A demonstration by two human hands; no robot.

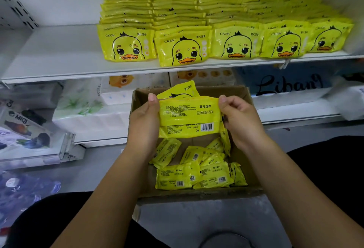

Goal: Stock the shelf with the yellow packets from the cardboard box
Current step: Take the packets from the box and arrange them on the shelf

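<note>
Two-handed grip on a small stack [189, 114] of yellow packets, printed backs up, above the box [197, 195] – left hand [143, 123] curled round the left edge, right hand [240, 121] curled round the right edge, both thumbs on top. Holds it clear of the loose packets [197, 175] lying jumbled on the box floor. Beyond, on the shelf [59, 56]: five rows [226, 29] of the same packets from the middle to the right end – duck faces forward. Below that, tissue packs [88, 114] on a lower shelf.
</note>
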